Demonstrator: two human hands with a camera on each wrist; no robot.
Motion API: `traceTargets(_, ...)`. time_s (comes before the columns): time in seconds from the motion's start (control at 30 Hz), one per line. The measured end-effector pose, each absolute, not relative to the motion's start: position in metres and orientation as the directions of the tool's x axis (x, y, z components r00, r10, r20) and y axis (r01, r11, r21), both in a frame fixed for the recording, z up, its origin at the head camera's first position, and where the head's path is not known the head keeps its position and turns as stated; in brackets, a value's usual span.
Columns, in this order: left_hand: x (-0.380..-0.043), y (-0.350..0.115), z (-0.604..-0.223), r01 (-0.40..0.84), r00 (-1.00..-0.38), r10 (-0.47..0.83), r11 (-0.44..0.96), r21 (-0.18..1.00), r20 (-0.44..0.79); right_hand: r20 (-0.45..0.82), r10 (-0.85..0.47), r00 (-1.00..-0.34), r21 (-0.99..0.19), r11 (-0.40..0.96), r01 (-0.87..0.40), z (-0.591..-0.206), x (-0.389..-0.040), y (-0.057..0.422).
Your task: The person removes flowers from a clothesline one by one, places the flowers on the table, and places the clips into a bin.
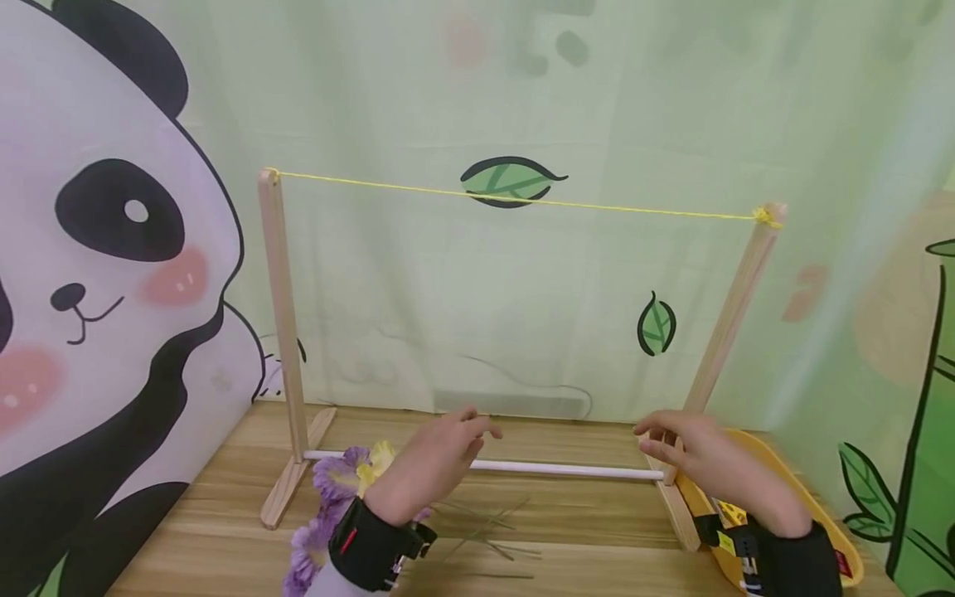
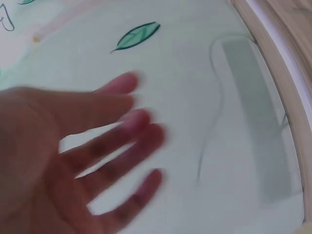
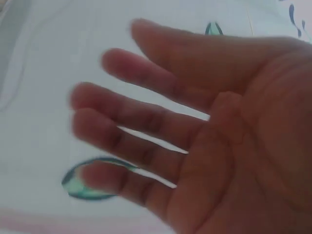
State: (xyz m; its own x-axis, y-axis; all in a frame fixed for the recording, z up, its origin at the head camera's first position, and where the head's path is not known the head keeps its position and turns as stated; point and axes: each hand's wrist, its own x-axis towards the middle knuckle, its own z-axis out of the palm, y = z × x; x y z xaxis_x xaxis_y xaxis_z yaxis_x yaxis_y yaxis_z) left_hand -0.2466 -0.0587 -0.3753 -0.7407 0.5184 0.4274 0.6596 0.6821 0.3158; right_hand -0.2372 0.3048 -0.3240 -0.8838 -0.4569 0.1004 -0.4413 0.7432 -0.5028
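Note:
My left hand hovers over the table, above the purple and yellow flowers, which it partly hides. Its fingers are loosely bent, and the left wrist view shows nothing between them. By the right post of a wooden stand hangs my right hand, likewise holding nothing; in the right wrist view its fingers are spread and relaxed. A yellow string runs from the left post to the right one, tied at the tops. Low down, a white rod joins the posts.
Thin green stems lie on the wood-grain table right of the flowers. A yellow tray stands at the right, partly behind my right forearm; its contents are mostly hidden. Behind the stand hangs a printed cloth with a panda and leaves.

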Motion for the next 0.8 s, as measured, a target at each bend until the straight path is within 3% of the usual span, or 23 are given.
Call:
traceTargets(0.13,-0.246,-0.052,-0.372,0.65,-0.743,0.4,0.623,0.436,0.536,0.26,-0.449,-0.855,-0.47,0.715,-0.518,-0.327,-0.235,0.287)
traceTargets(0.33,-0.241,-0.051,-0.368,0.68,-0.714,0.301,0.515,0.522,0.633,0.48,-0.481,-0.734,-0.41,0.616,-0.672,-0.337,-0.235,0.261)
traceTargets(0.57,-0.24,-0.05,-0.355,0.709,-0.682,0.315,0.506,0.491,0.66,0.449,-0.509,-0.734,-0.424,0.602,-0.677,-0.337,-0.238,0.252)
traceTargets(0.8,-0.243,-0.05,-0.351,0.701,-0.692,0.327,0.52,0.488,0.644,0.426,-0.528,-0.735,-0.436,0.592,-0.678,-0.337,-0.239,0.249)
